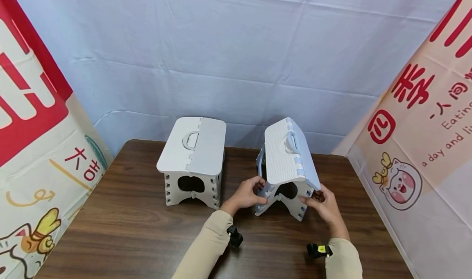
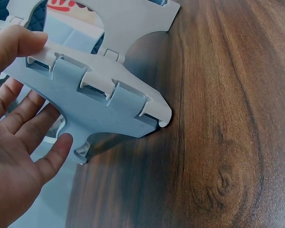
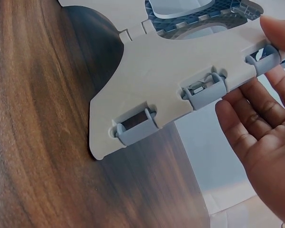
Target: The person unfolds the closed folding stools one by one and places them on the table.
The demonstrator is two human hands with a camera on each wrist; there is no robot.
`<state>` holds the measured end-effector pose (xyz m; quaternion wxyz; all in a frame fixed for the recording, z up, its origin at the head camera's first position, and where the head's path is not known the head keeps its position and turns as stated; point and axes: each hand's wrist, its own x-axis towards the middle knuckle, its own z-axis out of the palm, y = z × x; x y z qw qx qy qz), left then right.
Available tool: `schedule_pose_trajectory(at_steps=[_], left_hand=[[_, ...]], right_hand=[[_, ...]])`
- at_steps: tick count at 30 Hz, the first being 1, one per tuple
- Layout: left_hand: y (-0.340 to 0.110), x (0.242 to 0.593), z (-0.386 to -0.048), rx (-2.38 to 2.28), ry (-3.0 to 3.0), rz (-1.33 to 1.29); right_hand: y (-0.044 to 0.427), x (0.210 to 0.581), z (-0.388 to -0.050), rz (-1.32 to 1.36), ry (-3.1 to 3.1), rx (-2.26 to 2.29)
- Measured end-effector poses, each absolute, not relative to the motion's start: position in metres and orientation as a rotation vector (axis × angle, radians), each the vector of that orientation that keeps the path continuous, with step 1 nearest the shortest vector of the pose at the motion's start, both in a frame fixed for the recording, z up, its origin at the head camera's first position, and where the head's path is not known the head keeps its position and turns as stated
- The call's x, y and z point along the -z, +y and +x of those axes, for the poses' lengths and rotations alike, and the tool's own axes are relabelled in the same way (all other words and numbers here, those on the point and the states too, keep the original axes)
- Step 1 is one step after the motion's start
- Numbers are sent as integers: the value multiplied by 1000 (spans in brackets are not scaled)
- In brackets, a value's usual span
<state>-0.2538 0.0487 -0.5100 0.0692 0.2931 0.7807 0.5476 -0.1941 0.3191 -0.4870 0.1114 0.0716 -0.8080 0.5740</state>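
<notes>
A white and pale-blue folding stool (image 1: 282, 158) stands on the table at right, its top creased upward along the middle hinge like a roof. My left hand (image 1: 244, 196) grips its left front leg edge. In the left wrist view the thumb lies on the white hinged edge, and the fingers (image 2: 31, 114) spread along the blue side panel (image 2: 90, 107). At the opposite front edge my right hand (image 1: 326, 208) holds the stool, thumb on the white front panel (image 3: 166, 71) and fingers around the side. Those fingers' far tips are partly hidden behind the panel in the right wrist view.
A second folding stool (image 1: 210, 148), white with a flat top, stands unfolded to the left. Both are on a dark wooden table (image 1: 121, 230). A pale cloth (image 1: 236, 57) hangs behind, with printed banners (image 1: 416, 156) at the sides.
</notes>
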Motion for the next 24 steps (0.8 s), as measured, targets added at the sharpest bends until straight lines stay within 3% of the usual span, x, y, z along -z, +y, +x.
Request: schedule_pose_trajectory(at_steps=[24], left_hand=[[40,512,-257,-1685,2329,894]], right_hand=[[323,488,-194,163,-2430,-1634]])
